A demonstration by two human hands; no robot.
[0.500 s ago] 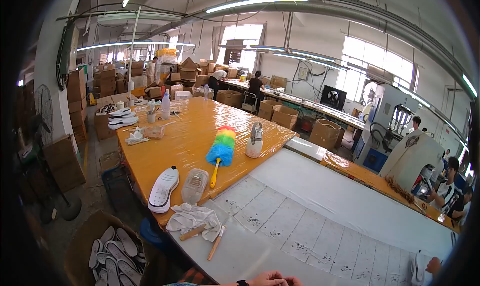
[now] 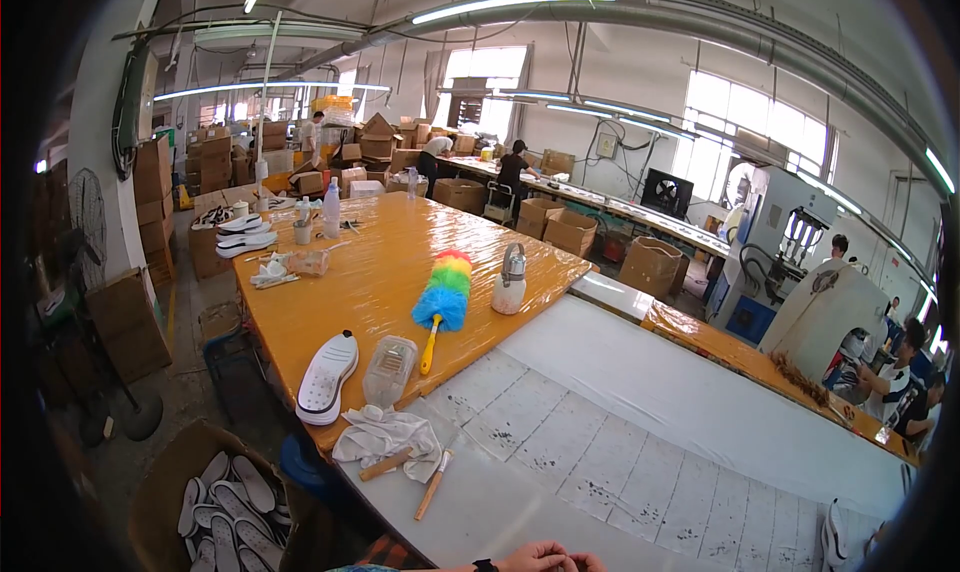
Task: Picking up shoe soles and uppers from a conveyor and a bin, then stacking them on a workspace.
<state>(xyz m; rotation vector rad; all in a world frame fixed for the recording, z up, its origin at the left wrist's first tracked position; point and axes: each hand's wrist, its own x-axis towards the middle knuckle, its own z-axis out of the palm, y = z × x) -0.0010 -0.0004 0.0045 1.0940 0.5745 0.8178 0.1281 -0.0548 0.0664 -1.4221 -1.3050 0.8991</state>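
Observation:
At the lower edge my left hand (image 2: 534, 556), with a black band at its wrist, has its fingers curled together. Against it lies my right hand (image 2: 586, 563), mostly cut off by the frame, its visible fingers bent inward. Whatever they may hold is hidden. Nearest on the white-covered tabletop (image 2: 540, 502) are a wooden-handled tool (image 2: 432, 487), a second wooden handle (image 2: 386, 464) and a crumpled white cloth (image 2: 392, 434). Beyond the cloth are a clear plastic container (image 2: 390, 370) and a white shoe sole (image 2: 328, 380).
A rainbow duster (image 2: 441, 297) and a lidded bottle (image 2: 509, 282) stand farther back on the orange table (image 2: 380, 262). A carton (image 2: 160, 492) of soles is on the floor at left. More soles (image 2: 833, 534) lie at lower right. Several people work beyond.
The other hand beside the soles at lower right has drawn back toward the rim. Soles there have shifted slightly. My own hands stay almost still; people in the background have moved.

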